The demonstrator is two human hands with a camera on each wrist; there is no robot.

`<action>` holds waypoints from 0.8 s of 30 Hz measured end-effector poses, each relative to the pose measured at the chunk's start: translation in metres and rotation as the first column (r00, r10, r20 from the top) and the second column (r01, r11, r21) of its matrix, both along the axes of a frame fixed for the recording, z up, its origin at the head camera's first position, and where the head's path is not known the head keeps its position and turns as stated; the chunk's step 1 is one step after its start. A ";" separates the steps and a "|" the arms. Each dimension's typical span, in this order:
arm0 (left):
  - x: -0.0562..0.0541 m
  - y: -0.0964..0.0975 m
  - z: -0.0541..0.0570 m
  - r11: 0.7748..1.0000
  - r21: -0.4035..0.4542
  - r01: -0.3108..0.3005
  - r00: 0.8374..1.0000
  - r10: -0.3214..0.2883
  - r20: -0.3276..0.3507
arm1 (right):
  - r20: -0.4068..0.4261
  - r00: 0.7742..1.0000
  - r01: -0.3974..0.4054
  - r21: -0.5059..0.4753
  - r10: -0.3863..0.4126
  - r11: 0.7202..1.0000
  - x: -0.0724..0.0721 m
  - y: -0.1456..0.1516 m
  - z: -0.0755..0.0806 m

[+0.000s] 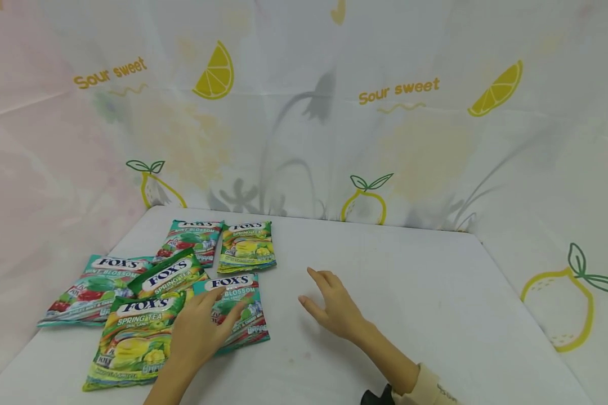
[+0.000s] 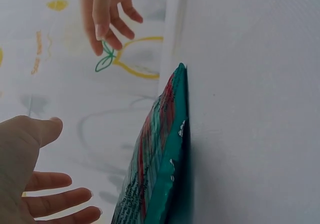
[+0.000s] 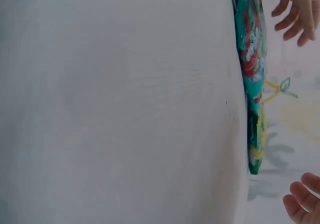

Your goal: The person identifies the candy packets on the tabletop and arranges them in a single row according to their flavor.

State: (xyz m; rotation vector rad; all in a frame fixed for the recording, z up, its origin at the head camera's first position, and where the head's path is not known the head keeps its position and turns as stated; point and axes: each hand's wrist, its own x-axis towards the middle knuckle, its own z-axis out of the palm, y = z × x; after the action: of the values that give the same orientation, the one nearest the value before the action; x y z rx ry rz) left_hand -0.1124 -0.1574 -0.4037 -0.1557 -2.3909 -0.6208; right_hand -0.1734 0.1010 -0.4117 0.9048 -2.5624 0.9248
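1. The left hand [image 1: 200,323] hovers above the front Mint Blossom packet [image 1: 248,325], its grip wide, holding nothing.
2. The right hand [image 1: 336,306] hangs over the surface [image 1: 436,315], its grip also wide, without object.
3. Five other packets [image 1: 126,340] lie near, labels up (soft bags, I think, stand badly).

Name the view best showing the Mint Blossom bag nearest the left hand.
Head view: the Mint Blossom bag shows its print, though the left hand covers part. Left wrist shows it nearly edge-on, cropped below; right wrist, a slim side, cropped above.
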 end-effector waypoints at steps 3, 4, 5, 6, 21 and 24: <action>0.005 -0.003 -0.003 1.000 0.005 -0.005 1.000 0.005 -0.009 | 0.024 1.000 -0.008 0.010 0.008 1.000 0.002 -0.003 -0.002; 0.006 -0.004 -0.003 1.000 0.009 -0.005 1.000 0.005 -0.013 | 0.033 0.999 -0.011 0.014 0.011 1.000 0.002 -0.004 -0.002; 0.007 -0.004 -0.004 1.000 0.012 -0.008 1.000 0.008 -0.013 | 0.038 0.999 -0.019 0.013 0.018 1.000 0.003 -0.006 -0.002; 0.008 -0.005 -0.005 1.000 0.017 -0.011 1.000 0.011 -0.009 | 0.043 0.999 -0.024 0.017 0.023 1.000 0.003 -0.007 -0.002; 0.021 -0.011 -0.008 0.996 0.000 -0.090 0.990 0.089 0.112 | 0.208 0.970 -0.119 -0.034 0.124 0.992 0.004 -0.023 -0.007; 0.025 -0.013 -0.007 0.993 0.004 -0.120 0.971 0.117 0.211 | 0.255 0.958 -0.131 -0.026 0.134 0.991 0.005 -0.026 -0.009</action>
State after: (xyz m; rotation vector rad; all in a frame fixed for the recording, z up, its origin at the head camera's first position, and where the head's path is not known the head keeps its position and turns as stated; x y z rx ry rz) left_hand -0.0869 -0.1708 -0.4105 0.0635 -2.5751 -0.6277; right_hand -0.1688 0.0750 -0.4211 1.0257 -2.7348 1.1599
